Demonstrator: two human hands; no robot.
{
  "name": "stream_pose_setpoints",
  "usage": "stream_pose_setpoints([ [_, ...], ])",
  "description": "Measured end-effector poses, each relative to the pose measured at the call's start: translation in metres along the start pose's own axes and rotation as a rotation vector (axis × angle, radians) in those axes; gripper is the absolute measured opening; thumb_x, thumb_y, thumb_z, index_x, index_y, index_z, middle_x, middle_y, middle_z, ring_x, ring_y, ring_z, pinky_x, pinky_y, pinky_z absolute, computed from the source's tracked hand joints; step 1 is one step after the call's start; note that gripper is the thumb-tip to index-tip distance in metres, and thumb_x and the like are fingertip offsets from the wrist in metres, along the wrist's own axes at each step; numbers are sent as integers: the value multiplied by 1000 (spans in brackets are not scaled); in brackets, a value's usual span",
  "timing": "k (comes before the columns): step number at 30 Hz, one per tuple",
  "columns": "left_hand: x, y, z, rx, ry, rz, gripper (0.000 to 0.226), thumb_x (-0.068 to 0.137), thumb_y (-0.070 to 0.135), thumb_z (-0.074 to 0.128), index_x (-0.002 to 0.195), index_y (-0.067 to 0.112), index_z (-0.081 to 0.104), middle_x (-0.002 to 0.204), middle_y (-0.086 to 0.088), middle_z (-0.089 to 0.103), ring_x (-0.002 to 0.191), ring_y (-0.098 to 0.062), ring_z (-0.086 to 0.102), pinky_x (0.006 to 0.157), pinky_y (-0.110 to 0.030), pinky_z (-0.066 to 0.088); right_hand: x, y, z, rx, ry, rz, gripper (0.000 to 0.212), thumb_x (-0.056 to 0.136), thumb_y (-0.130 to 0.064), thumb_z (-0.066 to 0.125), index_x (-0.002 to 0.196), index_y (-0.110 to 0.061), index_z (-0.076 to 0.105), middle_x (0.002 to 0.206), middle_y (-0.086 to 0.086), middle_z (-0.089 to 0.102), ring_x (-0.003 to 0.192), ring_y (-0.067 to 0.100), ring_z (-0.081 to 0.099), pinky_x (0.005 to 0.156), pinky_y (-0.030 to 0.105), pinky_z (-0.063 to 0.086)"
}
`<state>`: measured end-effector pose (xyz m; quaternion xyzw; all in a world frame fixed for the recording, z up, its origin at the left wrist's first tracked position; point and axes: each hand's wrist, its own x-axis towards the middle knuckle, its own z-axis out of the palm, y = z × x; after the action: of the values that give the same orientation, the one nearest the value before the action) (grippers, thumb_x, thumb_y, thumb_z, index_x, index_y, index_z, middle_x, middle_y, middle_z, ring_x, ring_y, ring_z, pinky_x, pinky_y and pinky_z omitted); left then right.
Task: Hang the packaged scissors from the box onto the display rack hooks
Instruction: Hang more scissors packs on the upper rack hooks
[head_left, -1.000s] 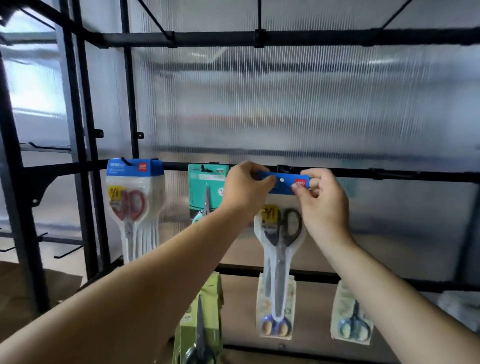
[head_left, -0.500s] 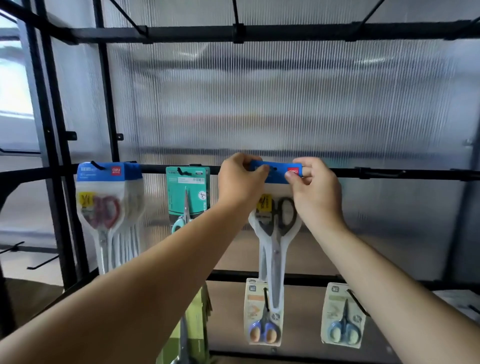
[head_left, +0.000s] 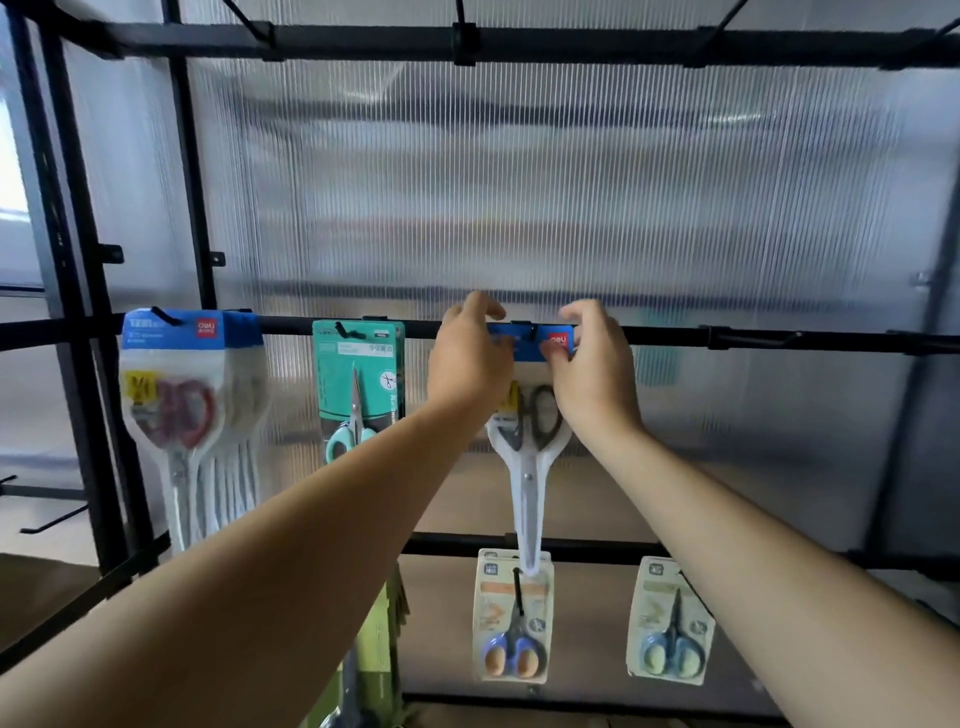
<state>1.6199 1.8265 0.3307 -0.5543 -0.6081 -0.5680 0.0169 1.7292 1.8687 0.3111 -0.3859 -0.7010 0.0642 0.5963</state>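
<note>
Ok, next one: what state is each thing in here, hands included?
Grey-handled pack: hanging, upright.
Left hand: fingers loosely curled, no grip visible.
Right hand: thumb touching the grey-handled pack's header, fingers off it.
Red-handled packs: stacked, hanging.
Teal pack: hanging.
Blue-handled small pack: hanging, lower row.
Pale small pack: hanging, lower row.
Hook at right: bare.

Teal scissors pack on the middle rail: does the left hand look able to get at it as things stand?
Probably yes. The left hand sits just right of the teal pack at the same rail, nothing between them; only its own forearm overlaps the pack's lower corner.
</note>
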Motion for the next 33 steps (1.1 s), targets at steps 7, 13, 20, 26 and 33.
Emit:
stream_pose_setpoints([
  [7, -9, -14, 3, 289, -145, 137, 59, 89, 7, 59, 143, 19, 36, 138, -8, 37, 114, -25, 50, 85, -32, 49, -3, 2, 6, -111, -28, -11, 15, 96, -16, 57, 108, -8, 52, 112, 12, 47, 82, 23, 52, 68, 27, 37],
  [13, -38, -29, -3, 466, -144, 188, 78, 91, 15, 56, 154, 21, 10, 154, -11, 19, 136, -30, 29, 104, -44, 42, -38, 11, 7, -324, -97, -83, 43, 96, -24, 58, 136, -13, 45, 133, 14, 46, 106, 31, 56, 72, 34, 44],
  [20, -118, -62, -30, 655, -229, 178, 76, 97, 36, 48, 154, 21, -1, 159, -8, 7, 145, -27, 10, 116, -44, 25, -122, 12, 20, -473, -291, -126, 59, 95, -37, 55, 145, -12, 36, 141, 18, 43, 111, 37, 56, 81, 45, 51],
  [26, -190, -105, -39, 784, -382, 117, 77, 98, 34, 48, 153, 20, -4, 160, -8, 3, 146, -29, 7, 115, -47, 25, -208, 14, 26, -469, -487, -115, 63, 91, -37, 61, 142, -6, 41, 143, 16, 45, 122, 36, 52, 90, 47, 50],
  [33, -294, -168, -59, 836, -627, 8, 73, 94, 33, 50, 153, 21, 9, 154, -7, 16, 139, -29, 20, 109, -46, 33, -322, 18, 28, -471, -889, -63, 58, 91, -28, 30, 144, -6, 36, 142, 15, 40, 125, 36, 45, 96, 46, 43],
])
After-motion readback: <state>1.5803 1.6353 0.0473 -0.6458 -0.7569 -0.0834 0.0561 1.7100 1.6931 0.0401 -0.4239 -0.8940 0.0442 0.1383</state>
